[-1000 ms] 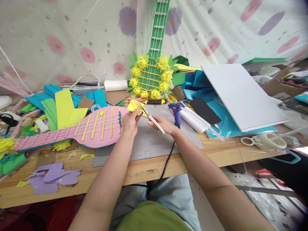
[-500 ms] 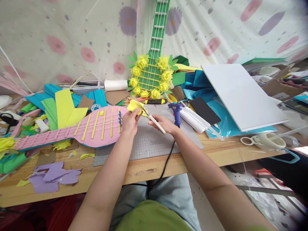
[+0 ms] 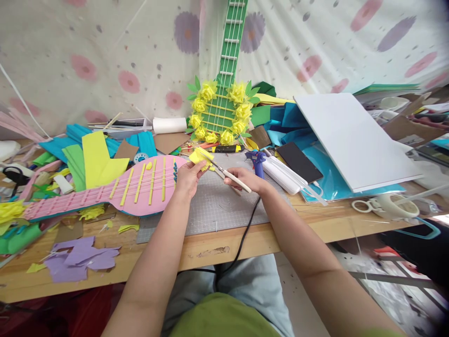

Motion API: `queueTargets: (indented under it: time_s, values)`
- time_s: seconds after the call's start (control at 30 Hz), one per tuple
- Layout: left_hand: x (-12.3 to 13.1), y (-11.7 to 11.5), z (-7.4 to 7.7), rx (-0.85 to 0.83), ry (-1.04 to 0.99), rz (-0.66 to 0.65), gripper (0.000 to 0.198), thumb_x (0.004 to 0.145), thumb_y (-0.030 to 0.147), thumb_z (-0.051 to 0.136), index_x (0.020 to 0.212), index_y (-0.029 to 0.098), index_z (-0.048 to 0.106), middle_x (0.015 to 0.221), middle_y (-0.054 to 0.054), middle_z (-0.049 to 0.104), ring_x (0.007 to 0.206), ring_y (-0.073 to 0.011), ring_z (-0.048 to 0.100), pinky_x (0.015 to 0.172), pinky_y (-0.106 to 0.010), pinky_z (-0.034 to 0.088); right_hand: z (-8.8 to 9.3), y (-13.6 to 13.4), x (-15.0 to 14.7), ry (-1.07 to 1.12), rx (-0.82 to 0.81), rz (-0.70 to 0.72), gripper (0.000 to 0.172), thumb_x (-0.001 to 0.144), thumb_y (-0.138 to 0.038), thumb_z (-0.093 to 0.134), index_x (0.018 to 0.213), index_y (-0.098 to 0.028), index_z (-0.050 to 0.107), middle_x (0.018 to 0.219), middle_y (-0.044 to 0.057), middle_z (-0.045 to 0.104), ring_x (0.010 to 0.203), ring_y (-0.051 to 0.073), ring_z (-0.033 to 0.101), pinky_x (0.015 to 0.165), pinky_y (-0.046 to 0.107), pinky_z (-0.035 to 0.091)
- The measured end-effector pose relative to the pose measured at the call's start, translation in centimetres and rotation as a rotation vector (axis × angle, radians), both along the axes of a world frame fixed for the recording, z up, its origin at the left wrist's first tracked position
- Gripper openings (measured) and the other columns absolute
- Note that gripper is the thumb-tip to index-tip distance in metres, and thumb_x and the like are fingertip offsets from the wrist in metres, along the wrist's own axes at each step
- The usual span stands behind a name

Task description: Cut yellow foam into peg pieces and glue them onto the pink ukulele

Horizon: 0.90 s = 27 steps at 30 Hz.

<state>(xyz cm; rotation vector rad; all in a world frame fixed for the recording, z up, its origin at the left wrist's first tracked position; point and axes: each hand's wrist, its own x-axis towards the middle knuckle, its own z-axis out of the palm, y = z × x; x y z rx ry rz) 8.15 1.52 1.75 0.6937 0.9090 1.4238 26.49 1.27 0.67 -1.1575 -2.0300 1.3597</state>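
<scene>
My left hand point(image 3: 187, 177) pinches a small piece of yellow paper point(image 3: 199, 157) above the grey cutting mat point(image 3: 217, 206). My right hand point(image 3: 247, 179) grips cream-handled scissors point(image 3: 229, 176), whose blades reach into the yellow paper. Just left of my left hand lies a pink paper guitar point(image 3: 105, 189) with yellow strips across its body. A green paper guitar point(image 3: 222, 89) ringed with yellow flowers leans against the back wall.
A blue glue gun point(image 3: 257, 161) stands by my right hand, its black cord running over the table edge. A white board point(image 3: 351, 135), a black phone point(image 3: 298, 161), teal paper, purple scraps point(image 3: 77, 257) and coloured foam sheets point(image 3: 94, 157) crowd the wooden table.
The scissors' handles have spread apart and my right hand has shifted slightly right. The left hand keeps the yellow paper in about the same place.
</scene>
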Motion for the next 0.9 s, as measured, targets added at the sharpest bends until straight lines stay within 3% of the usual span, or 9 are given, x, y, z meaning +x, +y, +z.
queueTargets:
  time_s: [0.4, 0.9]
  values:
    - [-0.7, 0.1, 0.0, 0.012, 0.054, -0.09, 0.026, 0.05, 0.015, 0.074, 0.074, 0.01, 0.067, 0.071, -0.003, 0.068, 0.072, -0.0146, 0.063, 0.077, -0.031, 0.051, 1.2, -0.3, 0.5, 0.033, -0.087, 0.048, 0.04, 0.067, -0.053, 0.059, 0.066, -0.017, 0.043, 0.046, -0.008, 0.038, 0.04, 0.004, 0.031, 0.039, 0.02, 0.023]
    - [-2.1, 0.1, 0.1, -0.02, 0.219, -0.277, 0.021, 0.051, 0.014, 0.074, 0.07, 0.011, 0.066, 0.076, -0.007, 0.068, 0.082, -0.0187, 0.063, 0.082, -0.035, 0.048, 1.2, 0.2, 1.9, -0.023, -0.094, 0.127, 0.039, 0.065, -0.051, 0.061, 0.064, -0.016, 0.045, 0.044, -0.008, 0.037, 0.038, 0.004, 0.031, 0.037, 0.019, 0.022]
